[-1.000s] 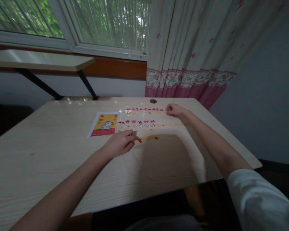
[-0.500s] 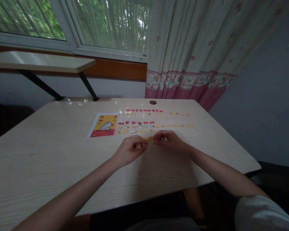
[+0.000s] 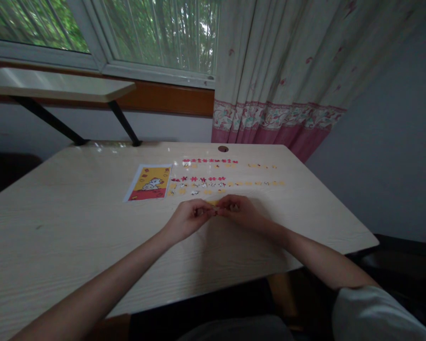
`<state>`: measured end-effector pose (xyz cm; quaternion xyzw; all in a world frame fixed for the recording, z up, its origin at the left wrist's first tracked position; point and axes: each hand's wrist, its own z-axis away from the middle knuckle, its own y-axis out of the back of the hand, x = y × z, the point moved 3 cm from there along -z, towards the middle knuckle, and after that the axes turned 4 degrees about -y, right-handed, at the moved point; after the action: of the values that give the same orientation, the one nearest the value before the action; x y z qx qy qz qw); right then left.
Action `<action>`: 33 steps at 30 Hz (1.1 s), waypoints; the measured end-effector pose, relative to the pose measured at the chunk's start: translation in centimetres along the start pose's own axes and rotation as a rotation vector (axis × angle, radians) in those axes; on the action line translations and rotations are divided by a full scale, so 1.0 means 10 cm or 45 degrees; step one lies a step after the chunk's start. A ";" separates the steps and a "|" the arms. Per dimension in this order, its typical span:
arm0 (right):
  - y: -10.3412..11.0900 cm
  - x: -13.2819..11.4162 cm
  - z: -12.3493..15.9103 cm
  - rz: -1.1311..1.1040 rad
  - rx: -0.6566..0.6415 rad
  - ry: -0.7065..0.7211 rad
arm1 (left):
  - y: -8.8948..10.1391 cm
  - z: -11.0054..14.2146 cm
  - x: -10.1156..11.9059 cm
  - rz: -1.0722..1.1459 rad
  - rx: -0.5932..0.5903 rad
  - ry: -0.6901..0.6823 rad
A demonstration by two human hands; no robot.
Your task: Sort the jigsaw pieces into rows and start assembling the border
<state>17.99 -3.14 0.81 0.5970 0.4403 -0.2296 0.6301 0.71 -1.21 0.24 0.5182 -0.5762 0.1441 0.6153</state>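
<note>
My left hand (image 3: 188,219) and my right hand (image 3: 240,212) meet fingertip to fingertip over the pale wooden table (image 3: 74,237). Both pinch small yellow jigsaw pieces (image 3: 213,203), joined in a short strip that peeks out between the fingers. Just beyond my hands lie rows of loose puzzle pieces (image 3: 206,180), red ones and yellow ones, laid out in lines. To their left sits the reference picture (image 3: 147,188), a yellow and red card with a white animal on it.
A cable hole (image 3: 223,148) is near the table's far edge. Behind stand a second table (image 3: 57,87) under the window (image 3: 145,33) and a pink-hemmed curtain (image 3: 277,71). The table's right edge drops off near the grey wall.
My right hand came back from the far row of pieces to meet my left hand. Both hands have closed together over the yellow strip.
</note>
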 end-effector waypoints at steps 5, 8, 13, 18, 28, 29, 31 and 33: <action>0.07 -0.02 0.04 0.505 0.228 0.269 | 0.05 -0.04 -0.06 0.199 0.124 0.106; 0.06 0.01 0.05 0.640 0.320 0.390 | 0.05 -0.05 -0.06 0.280 0.148 0.134; 0.04 0.01 0.07 0.769 0.370 0.497 | 0.05 -0.04 -0.04 0.273 0.125 0.141; 0.06 -0.06 0.08 0.834 0.396 0.590 | 0.04 -0.04 -0.02 0.251 0.117 0.115; 0.35 0.15 0.06 0.693 0.360 0.341 | 0.42 -0.08 -0.12 -0.496 0.198 -0.144; 0.35 0.20 0.05 0.684 0.299 0.291 | 0.44 -0.07 -0.13 -0.544 0.180 -0.176; 0.34 0.27 0.04 0.677 0.178 0.226 | 0.46 -0.06 -0.15 -0.615 0.131 -0.218; 0.32 0.31 0.03 0.670 0.115 0.206 | 0.45 -0.05 -0.16 -0.671 0.066 -0.240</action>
<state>22.29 -2.14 -0.06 0.7346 0.3082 -0.0292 0.6037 -2.96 1.76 1.08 0.6767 -0.4726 -0.0551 0.5618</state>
